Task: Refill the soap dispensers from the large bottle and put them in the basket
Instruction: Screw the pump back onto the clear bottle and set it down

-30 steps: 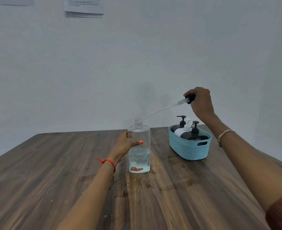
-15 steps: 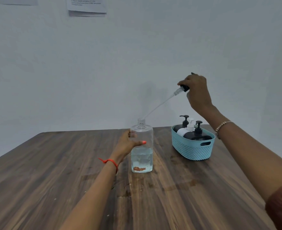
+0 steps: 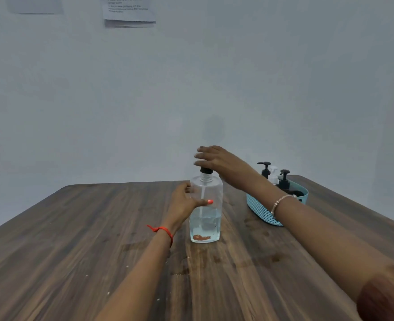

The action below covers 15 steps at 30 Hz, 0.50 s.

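Note:
A large clear bottle (image 3: 207,224) stands upright mid-table, about a third full of clear liquid. Its black pump (image 3: 205,170) sits in the neck, the tube reaching down into the liquid. My left hand (image 3: 184,201) grips the bottle's left side, thumb across the front. Over the pump top lies my right hand (image 3: 219,161), fingers stretched out and not curled round it. To the right, a blue basket (image 3: 262,210) holds two dark dispensers (image 3: 284,180) and a white one (image 3: 273,176).
The wooden table (image 3: 75,251) runs to a far edge against a pale wall. Paper sheets (image 3: 128,10) hang on the wall at the top. Damp marks lie on the wood in front of the bottle.
My right hand brought the pump down from high on the right and slid its tube into the bottle; the fingers have since straightened over the cap. The left hand kept its grip.

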{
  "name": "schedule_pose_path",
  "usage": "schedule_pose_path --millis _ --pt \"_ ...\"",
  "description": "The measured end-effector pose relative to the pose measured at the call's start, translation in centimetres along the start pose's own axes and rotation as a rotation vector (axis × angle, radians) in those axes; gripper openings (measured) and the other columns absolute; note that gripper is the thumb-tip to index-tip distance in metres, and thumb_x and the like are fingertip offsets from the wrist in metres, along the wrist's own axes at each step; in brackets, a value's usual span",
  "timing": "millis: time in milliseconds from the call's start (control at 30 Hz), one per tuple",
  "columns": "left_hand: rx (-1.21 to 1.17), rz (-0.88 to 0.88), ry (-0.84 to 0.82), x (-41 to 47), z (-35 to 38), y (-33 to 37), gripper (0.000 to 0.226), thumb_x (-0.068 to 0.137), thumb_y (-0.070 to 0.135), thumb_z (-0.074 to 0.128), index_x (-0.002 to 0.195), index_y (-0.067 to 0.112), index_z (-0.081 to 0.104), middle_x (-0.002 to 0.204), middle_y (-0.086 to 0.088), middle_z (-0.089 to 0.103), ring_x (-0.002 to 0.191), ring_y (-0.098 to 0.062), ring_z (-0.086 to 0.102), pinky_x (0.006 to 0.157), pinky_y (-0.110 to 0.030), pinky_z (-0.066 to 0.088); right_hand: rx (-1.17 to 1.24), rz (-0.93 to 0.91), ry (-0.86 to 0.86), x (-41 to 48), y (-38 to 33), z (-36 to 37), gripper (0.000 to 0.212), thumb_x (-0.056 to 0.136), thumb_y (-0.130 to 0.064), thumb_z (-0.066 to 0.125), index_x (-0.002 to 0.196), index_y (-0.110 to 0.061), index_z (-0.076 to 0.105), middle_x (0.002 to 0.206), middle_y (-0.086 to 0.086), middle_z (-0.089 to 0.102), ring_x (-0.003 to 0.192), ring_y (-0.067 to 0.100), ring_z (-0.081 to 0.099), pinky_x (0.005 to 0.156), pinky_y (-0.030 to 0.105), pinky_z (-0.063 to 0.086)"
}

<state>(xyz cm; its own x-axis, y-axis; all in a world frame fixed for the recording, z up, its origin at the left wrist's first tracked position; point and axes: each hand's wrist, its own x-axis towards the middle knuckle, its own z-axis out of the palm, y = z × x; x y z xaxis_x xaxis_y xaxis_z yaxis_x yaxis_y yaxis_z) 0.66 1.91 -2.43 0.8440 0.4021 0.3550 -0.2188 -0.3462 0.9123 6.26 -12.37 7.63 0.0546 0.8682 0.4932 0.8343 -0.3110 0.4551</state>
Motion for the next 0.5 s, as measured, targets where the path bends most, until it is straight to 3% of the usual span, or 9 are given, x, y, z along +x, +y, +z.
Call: schedule_pose_path --millis 100,167,233,367,500 --pt "-0.020 -0.014 0.000 0.0 -0.1 -0.1 0.063 0.058 0.022 0.088 0.113 0.015 0.059 0.113 -0.005 0.063 0.104 -0.021 0.061 0.094 -0.045 0.050 0.503 0.239 0.274 -0.5 -0.5 0.4 0.069 0.073 0.024 0.040 0.134 -0.006 0.046 0.149 0.004 0.035 0.136 0.005 0.030 0.107 0.010 0.026" --pt "-0.027 -0.013 -0.005 -0.1 0.0 0.0 0.064 0.058 0.021 0.088 0.114 0.014 0.059 0.113 -0.006 0.064 0.104 -0.022 0.061 0.093 -0.047 0.051 0.883 0.492 0.370 -0.6 -0.8 0.8 0.066 0.075 0.015 0.053 0.136 -0.009 0.043 0.143 0.004 0.042 0.127 0.001 0.039 0.103 0.015 0.037" --pt "-0.025 -0.006 -0.016 -0.2 0.0 0.2 0.065 0.058 0.021 0.088 0.115 0.013 0.059 0.114 -0.007 0.064 0.104 -0.024 0.061 0.093 -0.047 0.051 1.182 0.666 0.311 -0.9 -0.7 1.2 0.058 0.077 0.007 0.064 0.130 -0.012 0.049 0.131 0.010 0.055 0.116 0.010 0.053 0.099 0.025 0.044" --pt "-0.020 0.002 -0.014 -0.4 0.2 0.4 0.063 0.059 0.019 0.087 0.115 0.011 0.059 0.113 -0.009 0.064 0.104 -0.025 0.062 0.092 -0.047 0.051 1.325 0.714 0.284 -1.2 -0.6 2.2 0.028 0.076 0.004 0.071 0.099 -0.010 0.066 0.103 0.005 0.068 0.089 0.009 0.066 0.088 0.021 0.053" --pt "0.001 0.012 0.022 -0.8 0.4 0.6 0.067 0.060 0.019 0.087 0.120 0.010 0.057 0.116 -0.009 0.062 0.106 -0.025 0.060 0.093 -0.045 0.051 1.297 0.747 0.330 -0.6 -0.9 2.5 0.019 0.072 -0.001 0.076 0.090 -0.005 0.071 0.087 0.005 0.071 0.072 -0.001 0.067 0.069 0.008 0.051"
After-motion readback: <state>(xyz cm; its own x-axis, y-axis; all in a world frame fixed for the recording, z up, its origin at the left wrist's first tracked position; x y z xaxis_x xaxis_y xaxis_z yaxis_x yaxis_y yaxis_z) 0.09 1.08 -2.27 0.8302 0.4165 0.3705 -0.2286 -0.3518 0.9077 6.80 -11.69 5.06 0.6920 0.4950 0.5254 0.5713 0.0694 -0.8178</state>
